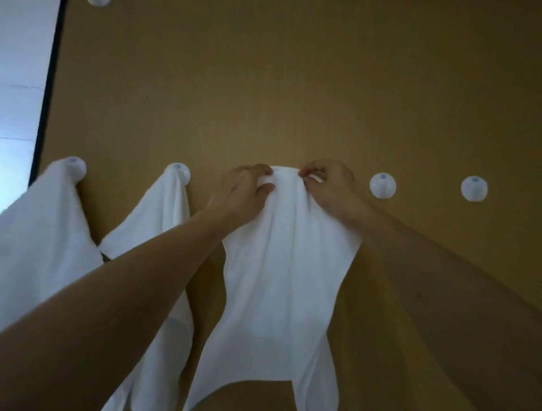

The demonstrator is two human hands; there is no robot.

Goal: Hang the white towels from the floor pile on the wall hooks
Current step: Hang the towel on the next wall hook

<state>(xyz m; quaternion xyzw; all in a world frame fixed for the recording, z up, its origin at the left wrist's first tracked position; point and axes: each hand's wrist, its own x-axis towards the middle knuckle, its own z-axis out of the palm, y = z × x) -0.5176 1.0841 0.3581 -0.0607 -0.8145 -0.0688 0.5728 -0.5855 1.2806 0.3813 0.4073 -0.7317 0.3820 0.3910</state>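
A white towel hangs against the tan wall between my two hands. My left hand grips its top edge on the left, and my right hand pinches the top edge on the right. The hook behind the towel's top is hidden by the cloth. Two more white towels hang to the left: one from the far-left hook, the other from the second hook. Two bare round white hooks sit to the right, one hook close to my right hand and another hook further out.
The tan wood wall panel fills most of the view. A dark vertical edge borders it on the left, with a pale surface beyond. Another white hook shows at the top edge. The floor pile is out of view.
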